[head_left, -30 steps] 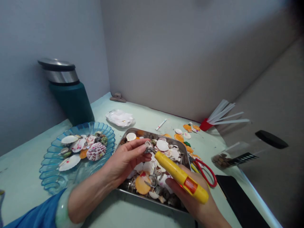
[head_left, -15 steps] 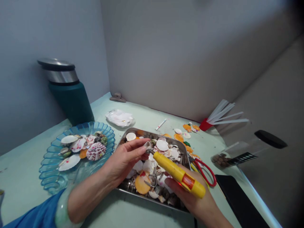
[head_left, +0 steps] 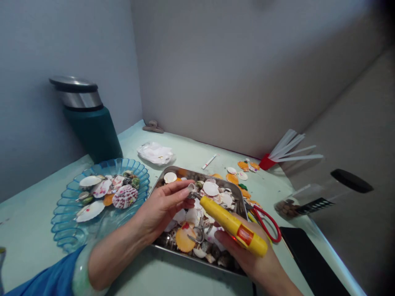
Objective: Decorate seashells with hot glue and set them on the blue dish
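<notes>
My left hand (head_left: 165, 205) pinches a small pale shell (head_left: 191, 187) between thumb and fingertips, above the metal tray. My right hand (head_left: 243, 250) is wrapped round a yellow glue gun (head_left: 233, 224), whose red light glows. The gun's metal nozzle (head_left: 195, 196) points left and is right at the shell; whether they touch I cannot tell. Below both hands lies the metal tray (head_left: 188, 253), full of mixed shells. An orange scallop shell (head_left: 185, 239) sits near its front, beside the glue gun's wire stand (head_left: 200, 234). My right fingers are partly hidden by the gun.
Left of the tray stands a blue scalloped plate (head_left: 63, 224) of shells, with a green flask (head_left: 95, 131) behind. To the right lie red-handled scissors (head_left: 274, 224), a black phone-like slab (head_left: 311, 259), a clear jar (head_left: 290, 205) and a red cup (head_left: 267, 162) of glue sticks.
Almost nothing differs. The glue gun's nozzle has shifted very slightly right relative to the shell; both hands keep their holds.
</notes>
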`<state>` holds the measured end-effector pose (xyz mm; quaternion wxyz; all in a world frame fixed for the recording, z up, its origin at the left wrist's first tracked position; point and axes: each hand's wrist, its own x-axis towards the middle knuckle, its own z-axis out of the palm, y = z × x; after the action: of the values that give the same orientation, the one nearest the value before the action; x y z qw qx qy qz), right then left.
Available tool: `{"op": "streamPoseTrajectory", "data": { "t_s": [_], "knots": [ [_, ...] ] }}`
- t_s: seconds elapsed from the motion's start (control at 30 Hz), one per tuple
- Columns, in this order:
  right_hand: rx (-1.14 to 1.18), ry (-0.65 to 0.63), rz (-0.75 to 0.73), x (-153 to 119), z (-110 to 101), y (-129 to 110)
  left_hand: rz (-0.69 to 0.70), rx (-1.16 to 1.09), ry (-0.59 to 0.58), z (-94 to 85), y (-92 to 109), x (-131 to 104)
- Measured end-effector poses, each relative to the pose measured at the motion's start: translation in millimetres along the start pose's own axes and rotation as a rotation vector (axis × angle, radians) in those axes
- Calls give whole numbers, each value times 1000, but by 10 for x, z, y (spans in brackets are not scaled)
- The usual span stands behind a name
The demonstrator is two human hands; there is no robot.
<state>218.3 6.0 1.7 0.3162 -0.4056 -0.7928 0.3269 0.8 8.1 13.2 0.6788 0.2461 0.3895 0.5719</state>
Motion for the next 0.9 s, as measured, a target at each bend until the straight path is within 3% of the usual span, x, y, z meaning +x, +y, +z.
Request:
{"op": "streamPoseTrajectory", "data": {
  "t_s": [0.9],
  "knots": [
    [-59, -11, -28, -7, 9, -11, -21, -56, -25, -17, -15, 7]
  ]
}}
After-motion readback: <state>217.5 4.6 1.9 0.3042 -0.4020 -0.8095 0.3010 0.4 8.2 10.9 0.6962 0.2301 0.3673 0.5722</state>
